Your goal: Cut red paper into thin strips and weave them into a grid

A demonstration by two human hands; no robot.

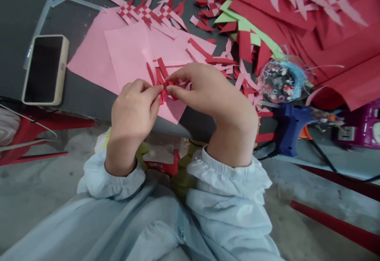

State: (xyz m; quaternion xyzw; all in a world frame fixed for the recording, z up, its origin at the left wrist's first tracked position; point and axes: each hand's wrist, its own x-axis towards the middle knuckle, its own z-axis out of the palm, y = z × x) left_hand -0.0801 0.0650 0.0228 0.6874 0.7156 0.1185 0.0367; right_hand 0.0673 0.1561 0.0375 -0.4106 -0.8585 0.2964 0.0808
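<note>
My left hand [133, 104] and my right hand [204, 89] meet at the table's near edge, fingertips almost touching. Between them they pinch red paper strips [162, 69], some standing up above the fingers; the middle of the piece is hidden. Both hands are closed, thumb against forefinger. Beneath lie pink paper sheets [127, 49], one corner showing under the hands. Woven red-and-pink paper fish [145, 14] lie in a row on the far side of the sheets. Loose red and pink paper strips [243, 75] are scattered to the right of my right hand.
A phone [43, 69] lies at left near clear glue sticks [44, 19]. On the right are a clear container of beads and eyes [280, 81], a blue glue gun [287, 128] with a cord, red paper sheets [329, 51] and a purple box [363, 126]. Red stools [38, 130] stand below.
</note>
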